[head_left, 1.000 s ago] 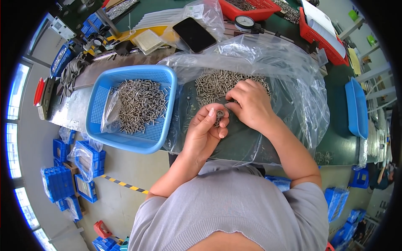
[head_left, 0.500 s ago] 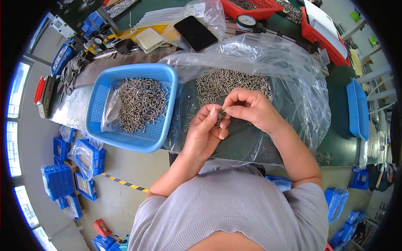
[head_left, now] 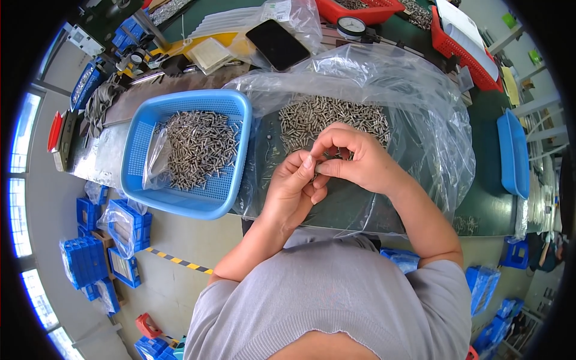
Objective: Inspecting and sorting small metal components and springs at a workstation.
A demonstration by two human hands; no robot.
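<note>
Over the near part of the clear plastic sheet (head_left: pixel 429 138), my two hands meet at the fingertips. My left hand (head_left: pixel 293 187) is closed, thumb against forefinger, around small grey metal pieces (head_left: pixel 317 169) mostly hidden by the fingers. My right hand (head_left: pixel 361 161) pinches at the same spot with thumb and forefinger; what its tips hold is too small to make out. Just beyond the hands, a pile of small metal pins (head_left: pixel 300 120) lies on the sheet. To the left stands a blue plastic basket (head_left: pixel 236 180) with many similar pins (head_left: pixel 201 147) and a clear bag (head_left: pixel 157 157) inside.
A black phone (head_left: pixel 278 45) and a dial gauge (head_left: pixel 351 25) lie at the back. Red baskets (head_left: pixel 447 45) stand far right, and a blue tray (head_left: pixel 512 156) sits at the right edge. Blue crates (head_left: pixel 84 261) are stacked on the floor at left.
My right hand has shifted slightly left and its fingertips have closed in against those of my left hand, covering more of the small metal pieces.
</note>
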